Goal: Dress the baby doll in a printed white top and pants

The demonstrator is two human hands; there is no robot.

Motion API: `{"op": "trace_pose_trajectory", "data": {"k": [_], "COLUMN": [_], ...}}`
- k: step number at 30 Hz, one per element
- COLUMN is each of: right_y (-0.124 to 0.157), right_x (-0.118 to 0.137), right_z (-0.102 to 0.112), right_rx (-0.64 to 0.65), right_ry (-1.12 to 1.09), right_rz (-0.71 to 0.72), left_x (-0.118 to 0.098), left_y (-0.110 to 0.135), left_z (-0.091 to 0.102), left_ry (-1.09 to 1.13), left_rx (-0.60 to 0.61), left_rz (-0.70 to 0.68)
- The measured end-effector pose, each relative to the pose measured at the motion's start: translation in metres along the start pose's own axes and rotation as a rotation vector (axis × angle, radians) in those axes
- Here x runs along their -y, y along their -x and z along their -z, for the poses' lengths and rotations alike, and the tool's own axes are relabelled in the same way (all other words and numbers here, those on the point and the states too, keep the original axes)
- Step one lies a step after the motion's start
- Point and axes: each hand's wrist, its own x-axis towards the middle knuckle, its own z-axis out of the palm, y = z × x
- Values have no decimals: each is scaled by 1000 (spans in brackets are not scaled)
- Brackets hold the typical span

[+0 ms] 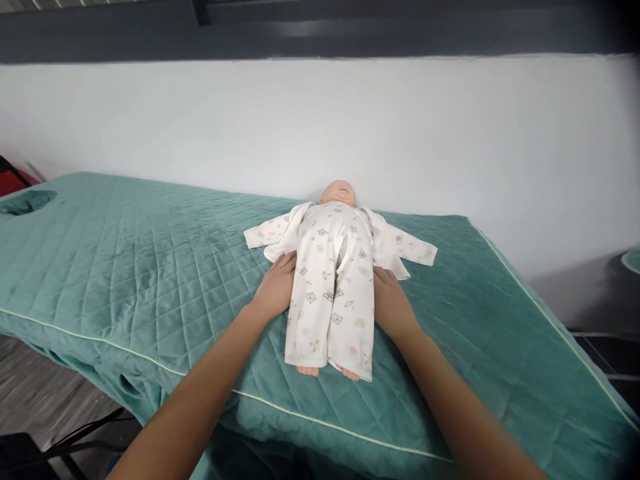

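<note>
A baby doll (339, 192) lies on its back on the green quilted bed cover, head toward the wall and feet toward me. White printed baby pants (325, 287) cover its legs and reach up over its belly. A matching white baby shirt (387, 243) lies spread at its sides, both sleeves stretched outward. My left hand (277, 285) rests along the left edge of the pants, fingers extended and touching the cloth. Against the right edge lies my right hand (393, 301), its fingers pointing forward at hip height. The pants partly hide the fingertips of both hands.
The green quilted bed cover (165, 267) has a light piped edge and a face hole (27, 202) at the far left. Behind the bed stands a white wall (320, 120). Dark straps and a black object (30, 457) are at the lower left.
</note>
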Motion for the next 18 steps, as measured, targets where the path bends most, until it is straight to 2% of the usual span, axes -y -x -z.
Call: {"op": "trace_pose_trajectory", "data": {"k": [4,7,11,18], "right_y": [4,6,6,0], "right_x": [3,1,-3,0], "right_z": [2,0,-5,-5], "right_rx": [-11,-16,-32,-29], "right_ry": [3,-1,-68,-106], "right_rz": [-43,-77,-37,-63], "left_x": [-5,-11,-17,-16], "left_y": [-11,-18,-27,-28], "left_z": [2,3,1,-2], "left_ry": [78,167,252,273], "left_rx": [43,27,33,56], "left_rz": [-112,-27,92,93]}}
